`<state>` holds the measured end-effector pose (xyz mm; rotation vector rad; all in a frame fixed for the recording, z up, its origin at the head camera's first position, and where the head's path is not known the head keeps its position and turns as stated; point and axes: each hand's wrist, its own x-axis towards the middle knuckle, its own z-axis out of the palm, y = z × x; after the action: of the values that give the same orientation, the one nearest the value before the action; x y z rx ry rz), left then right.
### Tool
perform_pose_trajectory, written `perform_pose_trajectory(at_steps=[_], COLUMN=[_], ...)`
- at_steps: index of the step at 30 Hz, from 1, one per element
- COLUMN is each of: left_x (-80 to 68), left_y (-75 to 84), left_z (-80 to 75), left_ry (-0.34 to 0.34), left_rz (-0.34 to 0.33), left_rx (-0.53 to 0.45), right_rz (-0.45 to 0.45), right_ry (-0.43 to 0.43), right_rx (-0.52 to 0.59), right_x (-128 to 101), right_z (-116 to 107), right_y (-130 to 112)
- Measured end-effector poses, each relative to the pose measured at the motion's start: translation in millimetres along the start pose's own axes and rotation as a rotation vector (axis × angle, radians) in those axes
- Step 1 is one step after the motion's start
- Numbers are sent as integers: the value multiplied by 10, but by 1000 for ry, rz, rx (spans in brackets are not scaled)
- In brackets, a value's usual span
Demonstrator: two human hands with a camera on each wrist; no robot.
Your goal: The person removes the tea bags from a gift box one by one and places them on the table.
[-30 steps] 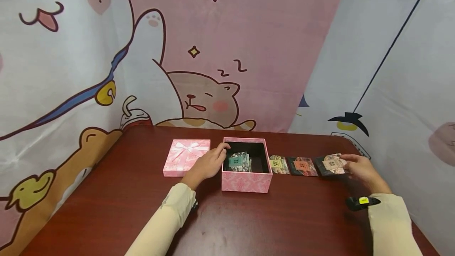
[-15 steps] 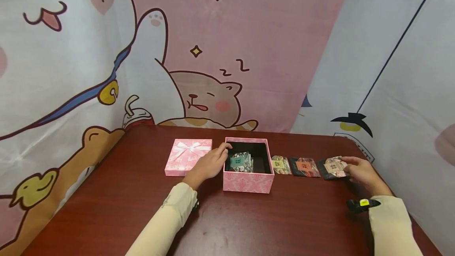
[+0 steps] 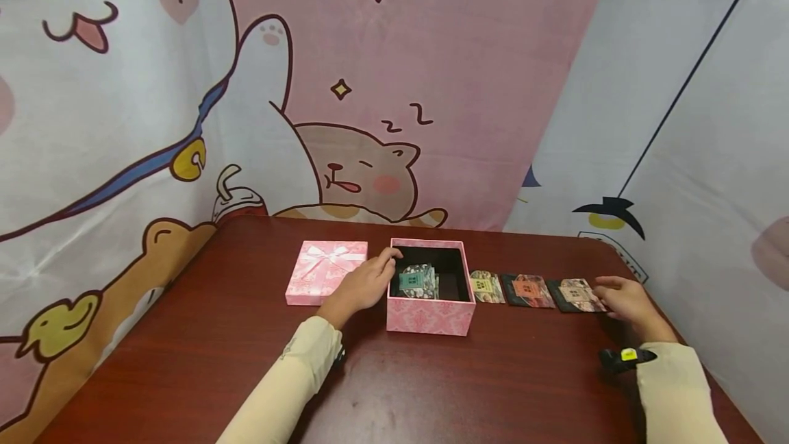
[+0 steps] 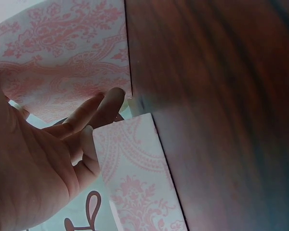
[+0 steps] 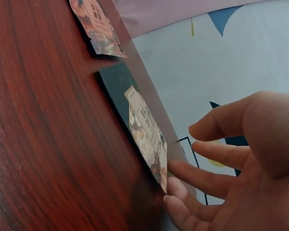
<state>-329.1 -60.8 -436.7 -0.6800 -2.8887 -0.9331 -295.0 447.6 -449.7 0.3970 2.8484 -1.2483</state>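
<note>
**Pink box, three packets in a row**

Pink patterned card made up one square open box (image 3: 429,315) with a dark lining, and one matching flat lid (image 3: 327,271) with a white bow was laid just left of it. One teal-labelled packet (image 3: 416,281) was seen inside the box. Three more flat, glossy packets were lined up to the right of the box: a green-labelled one (image 3: 486,287), a red-labelled one (image 3: 527,290), and a dark one with a pale label (image 3: 576,294). The left hand (image 3: 364,284) was rested at the box's left wall, fingers loosely extended over the rim, nothing gripped. The right hand (image 3: 625,299) was held with relaxed, straightened fingers whose tips touched the right edge of the pale-labelled packet, which lay flat. Everything was carried on a polished reddish-brown wooden tabletop (image 3: 468,389). Cartoon-printed fabric curtains (image 3: 185,88) in pink and white were hung behind and beside it.
</note>
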Motion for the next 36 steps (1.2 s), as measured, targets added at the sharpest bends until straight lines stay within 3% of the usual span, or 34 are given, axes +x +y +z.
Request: perform_pose_trajectory(at_steps=[6,11,14,20,36], left_x=[3,8,7,-3,2], left_y=[-12,-5,-2,-4,-18], left_z=[-10,-11,-6,-4,10], left_ry=[6,9,5,6,12], left_rz=[18,20,15,10,10], left_rx=[3,2,8,5,0], right_rz=[-43,-124,-182,-265,-418], right_ry=[65,146,133,85,18], right_rx=[-61,-34,0,-55,-40], right_x=[-39,-151,-219,-321,-507], right_z=[45,88,114,249,747], right_y=[-158,-527,-784,-1185,-1786])
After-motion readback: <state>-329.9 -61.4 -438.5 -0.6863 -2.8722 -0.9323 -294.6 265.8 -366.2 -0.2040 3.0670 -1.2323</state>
